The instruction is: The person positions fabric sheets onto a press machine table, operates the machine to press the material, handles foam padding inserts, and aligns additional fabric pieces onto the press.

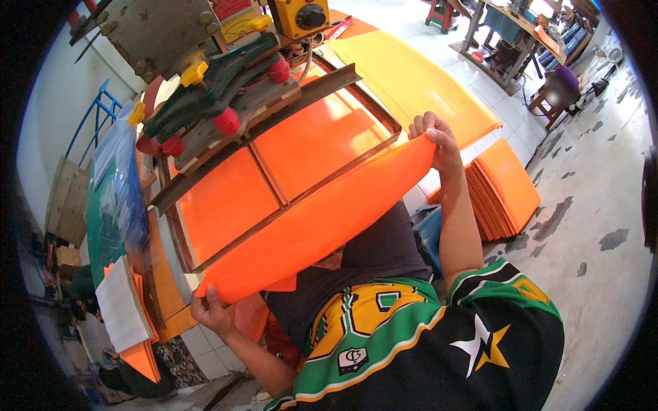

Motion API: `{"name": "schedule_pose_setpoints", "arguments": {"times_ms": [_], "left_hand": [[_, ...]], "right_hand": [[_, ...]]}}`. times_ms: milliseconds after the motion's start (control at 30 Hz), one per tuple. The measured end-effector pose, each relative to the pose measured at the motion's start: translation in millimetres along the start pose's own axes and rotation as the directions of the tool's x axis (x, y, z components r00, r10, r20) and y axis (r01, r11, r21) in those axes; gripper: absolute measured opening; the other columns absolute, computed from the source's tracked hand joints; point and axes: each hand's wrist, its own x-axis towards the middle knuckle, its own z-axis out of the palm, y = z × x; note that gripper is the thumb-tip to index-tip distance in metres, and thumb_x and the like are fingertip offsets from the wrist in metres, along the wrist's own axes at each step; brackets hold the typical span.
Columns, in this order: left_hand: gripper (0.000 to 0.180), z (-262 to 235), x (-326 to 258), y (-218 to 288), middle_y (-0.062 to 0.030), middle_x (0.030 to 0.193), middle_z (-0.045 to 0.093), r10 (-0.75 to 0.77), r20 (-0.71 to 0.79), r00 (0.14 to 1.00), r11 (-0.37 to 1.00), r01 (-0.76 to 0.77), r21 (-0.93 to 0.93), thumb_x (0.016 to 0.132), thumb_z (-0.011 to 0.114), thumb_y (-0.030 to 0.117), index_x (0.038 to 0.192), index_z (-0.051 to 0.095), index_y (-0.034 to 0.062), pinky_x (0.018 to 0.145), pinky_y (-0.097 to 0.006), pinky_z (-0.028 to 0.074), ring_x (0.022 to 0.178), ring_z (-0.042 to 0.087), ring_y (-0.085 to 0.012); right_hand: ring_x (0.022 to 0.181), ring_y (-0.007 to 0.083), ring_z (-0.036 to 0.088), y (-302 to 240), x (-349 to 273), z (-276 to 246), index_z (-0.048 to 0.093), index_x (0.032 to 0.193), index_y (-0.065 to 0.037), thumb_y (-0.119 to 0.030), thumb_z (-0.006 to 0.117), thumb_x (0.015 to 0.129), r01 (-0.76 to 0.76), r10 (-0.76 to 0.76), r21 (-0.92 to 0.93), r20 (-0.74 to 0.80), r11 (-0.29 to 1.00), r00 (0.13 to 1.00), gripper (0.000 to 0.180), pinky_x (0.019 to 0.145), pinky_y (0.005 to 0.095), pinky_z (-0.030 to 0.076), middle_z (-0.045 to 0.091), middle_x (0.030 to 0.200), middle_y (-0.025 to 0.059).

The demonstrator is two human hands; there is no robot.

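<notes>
My left hand (212, 312) pinches the near left corner of a bright orange sheet (322, 229), its thumb on top. Raised at the right, my right hand (442, 140) grips the sheet's other corner between thumb and curled fingers. Between them the sheet is stretched, its near edge hanging over my lap. Beyond it lies a brown metal frame (269, 171) with a crossbar, and orange material shows inside both of its halves. Whether that is the same sheet I cannot tell. Above the frame's far side is a green press head (226, 82) with red knobs.
A yellow control box (301, 17) tops the machine. Yellow sheets (411, 75) lie at the far right, and a stack of folded orange sheets (504, 188) stands near my right arm. White and orange pieces (123, 301) and clear plastic (127, 198) are at left.
</notes>
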Motion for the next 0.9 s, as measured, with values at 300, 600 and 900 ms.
{"name": "schedule_pose_setpoints", "arguments": {"times_ms": [300, 600, 900], "left_hand": [[0.016, -3.2, -0.1, -4.6, 0.0018, 0.071, 0.058, -0.073, 0.019, 0.997, 0.995, 0.074, -0.062, 0.093, 0.067, 0.014, 0.092, 0.066, -0.0025, 0.051, -0.021, 0.035, 0.058, 0.046, -0.0037], [0.017, -0.3, 4.7, 0.5, 0.0028, 0.070, 0.057, 0.057, 0.031, 0.998, 0.997, -0.058, 0.048, 0.093, 0.066, 0.015, 0.091, 0.066, -0.0018, 0.049, -0.021, 0.034, 0.056, 0.045, -0.0034], [0.020, -0.5, 0.5, 10.7, 0.0039, 0.070, 0.054, -0.028, 0.010, 1.000, 0.995, 0.027, 0.092, 0.091, 0.070, 0.016, 0.091, 0.067, -0.0037, 0.052, -0.021, 0.034, 0.060, 0.044, -0.0039]], "right_hand": [[0.063, 0.0102, 0.039, 1.3, 0.6, 1.8, 0.045, 0.074, -0.012, -0.016, 0.062, 0.087, 0.017, -0.017, 0.003, -0.013, 1.000, 1.000, 0.022, 0.056, 0.0241, 0.035, 0.041, 0.068, -0.0015], [0.064, 0.0105, 0.039, 1.1, 0.5, -1.2, 0.045, 0.074, -0.013, -0.017, 0.063, 0.087, 0.019, -0.019, -0.022, -0.001, 1.000, 1.000, 0.022, 0.057, 0.0250, 0.035, 0.040, 0.069, -0.0015], [0.066, 0.0100, 0.031, -0.6, -3.6, -11.9, 0.037, 0.074, -0.015, -0.025, 0.068, 0.085, 0.015, -0.021, -0.108, -0.056, 0.994, 0.998, 0.034, 0.060, 0.0268, 0.028, 0.033, 0.071, -0.0029]]}}
